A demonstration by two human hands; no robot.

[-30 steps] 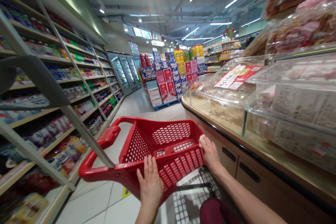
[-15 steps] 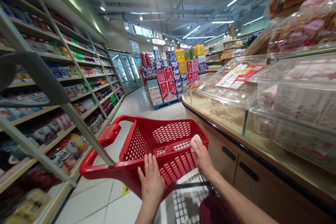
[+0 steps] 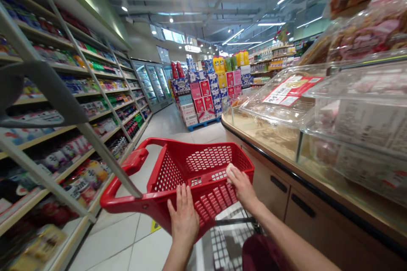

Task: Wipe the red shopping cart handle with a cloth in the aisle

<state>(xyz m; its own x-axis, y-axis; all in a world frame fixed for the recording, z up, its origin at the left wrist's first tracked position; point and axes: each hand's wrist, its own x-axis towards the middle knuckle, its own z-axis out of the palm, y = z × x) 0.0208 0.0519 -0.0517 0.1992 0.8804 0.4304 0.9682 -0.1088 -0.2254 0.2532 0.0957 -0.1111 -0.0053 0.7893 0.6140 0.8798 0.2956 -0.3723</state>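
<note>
A red plastic shopping cart [image 3: 210, 197] with a perforated basket stands directly ahead, its handle end pointing left. My left hand [image 3: 184, 216] lies against the near side of the basket, fingers stretched out and holding nothing. At the right part of the near rim, my right hand [image 3: 242, 186] has its fingers closed on a crumpled white cloth or tissue [image 3: 230, 172], pressed to the rim. Most of the white piece is covered by my fingers. The inside of the basket shows its perforated floor and far wall.
Drink shelves [image 3: 85, 93] line the left side, with a metal pole and grey handle [image 3: 41, 93] close by. On the right stands a display counter [image 3: 270, 152] with packaged food in clear boxes [image 3: 286, 93]. Stacked cartons [image 3: 203, 103] sit on a blue pallet ahead.
My right hand has slid a little left along the rim with the white piece. My left hand stays at the basket side. The view has shifted slightly.
</note>
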